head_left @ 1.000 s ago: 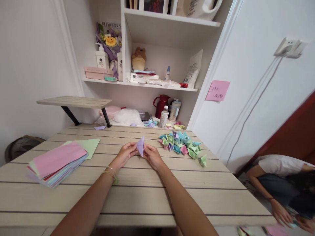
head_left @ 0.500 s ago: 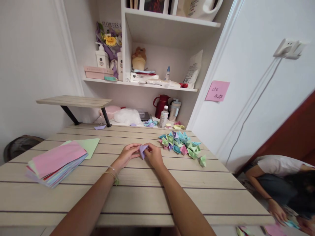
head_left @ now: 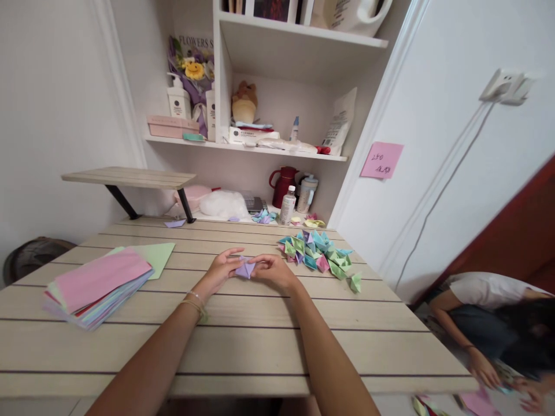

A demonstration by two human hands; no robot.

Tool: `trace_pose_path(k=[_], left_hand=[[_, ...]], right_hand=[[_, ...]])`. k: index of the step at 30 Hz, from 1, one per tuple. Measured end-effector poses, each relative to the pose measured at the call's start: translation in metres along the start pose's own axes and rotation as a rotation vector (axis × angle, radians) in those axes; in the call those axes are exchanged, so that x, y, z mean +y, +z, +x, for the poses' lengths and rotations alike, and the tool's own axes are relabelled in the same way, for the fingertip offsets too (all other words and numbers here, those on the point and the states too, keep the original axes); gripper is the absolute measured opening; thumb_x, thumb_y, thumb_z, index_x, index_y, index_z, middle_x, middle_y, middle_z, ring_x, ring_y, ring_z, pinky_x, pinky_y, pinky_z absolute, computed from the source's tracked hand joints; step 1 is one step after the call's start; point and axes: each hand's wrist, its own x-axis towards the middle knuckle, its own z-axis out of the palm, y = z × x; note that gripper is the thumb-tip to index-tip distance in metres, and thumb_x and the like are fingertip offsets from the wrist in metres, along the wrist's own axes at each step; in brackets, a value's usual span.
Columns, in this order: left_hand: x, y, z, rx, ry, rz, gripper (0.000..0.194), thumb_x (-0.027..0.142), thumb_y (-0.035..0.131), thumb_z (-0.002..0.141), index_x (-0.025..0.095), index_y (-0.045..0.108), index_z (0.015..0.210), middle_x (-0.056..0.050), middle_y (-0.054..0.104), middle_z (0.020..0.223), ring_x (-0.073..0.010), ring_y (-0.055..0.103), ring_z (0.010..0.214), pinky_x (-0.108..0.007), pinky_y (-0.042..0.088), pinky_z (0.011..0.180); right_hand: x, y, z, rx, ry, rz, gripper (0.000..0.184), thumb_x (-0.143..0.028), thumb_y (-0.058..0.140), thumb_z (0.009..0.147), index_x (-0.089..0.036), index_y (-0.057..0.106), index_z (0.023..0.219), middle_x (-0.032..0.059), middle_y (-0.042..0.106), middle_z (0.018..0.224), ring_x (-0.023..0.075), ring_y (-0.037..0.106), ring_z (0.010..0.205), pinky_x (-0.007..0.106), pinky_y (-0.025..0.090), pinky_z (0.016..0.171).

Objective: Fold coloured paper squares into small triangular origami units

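Observation:
A small folded piece of purple paper (head_left: 245, 268) is held between both hands over the middle of the wooden table (head_left: 243, 352). My left hand (head_left: 221, 270) pinches its left side with thumb and fingers. On the other side, my right hand (head_left: 274, 270) grips the right edge, fingertips closed on it. Just to the right of my right hand lies a heap of folded paper boats (head_left: 321, 251) in green, blue, pink and purple. One green folded boat (head_left: 355, 282) sits at the heap's near right end.
A stack of coloured paper sheets (head_left: 104, 280) lies on the left, near a small raised shelf (head_left: 130, 177). Behind the table stand a clear bottle (head_left: 288, 207), a red jug (head_left: 284, 188) and a cup (head_left: 307, 195). A person (head_left: 485, 329) crouches at lower right, handling paper.
The purple paper has turned from a narrow upright point to a wider, flatter shape. My hands have drawn slightly apart, their fingers straighter.

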Motion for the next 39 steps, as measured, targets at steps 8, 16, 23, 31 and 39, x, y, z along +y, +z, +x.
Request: trace_pose_path(k=[8,16,23,31,39], left_hand=[[-0.003,0.003,0.001,0.025,0.068,0.033,0.036,0.024,0.074,0.059,0.01,0.066,0.091,-0.011,0.07,0.082,-0.0163,0.064,0.068,-0.025,0.048,0.065],[-0.003,0.008,0.0,0.022,0.16,0.108,0.054,0.028,0.072,0.061,0.014,0.054,0.11,-0.009,0.069,0.079,-0.0128,0.06,0.059,-0.019,0.042,0.047],[-0.003,0.012,-0.002,0.018,0.241,0.162,0.031,0.024,0.076,0.055,0.013,0.062,0.081,-0.006,0.067,0.074,-0.0164,0.063,0.066,-0.024,0.049,0.056],[0.002,0.008,-0.003,0.089,0.212,0.057,0.036,0.023,0.078,0.052,0.011,0.068,0.084,-0.009,0.071,0.083,-0.0194,0.065,0.075,-0.034,0.049,0.078],[0.001,0.007,-0.002,0.053,0.15,-0.075,0.026,0.024,0.078,0.053,0.01,0.07,0.074,-0.008,0.071,0.079,-0.018,0.065,0.076,-0.031,0.05,0.08]], right_hand=[[0.009,0.015,0.008,0.28,-0.043,0.09,0.06,-0.021,0.081,0.04,-0.018,0.051,0.092,-0.0012,0.065,0.068,0.012,0.059,0.052,0.023,0.046,0.05],[0.008,0.014,0.009,0.415,-0.034,0.126,0.05,-0.025,0.08,0.042,-0.017,0.053,0.084,-0.0009,0.062,0.06,0.017,0.061,0.053,0.031,0.052,0.052],[0.004,0.012,0.008,0.464,-0.11,0.072,0.051,-0.031,0.078,0.049,-0.017,0.058,0.093,0.0013,0.062,0.071,0.0154,0.06,0.057,0.03,0.052,0.055],[-0.004,0.0,0.007,0.276,-0.157,0.021,0.046,-0.045,0.068,0.061,-0.018,0.066,0.098,0.0038,0.068,0.076,0.0191,0.063,0.069,0.037,0.051,0.073],[-0.012,-0.003,-0.001,0.232,-0.19,-0.038,0.029,-0.039,0.068,0.064,-0.018,0.07,0.084,0.0051,0.069,0.08,0.0202,0.063,0.074,0.035,0.049,0.073]])
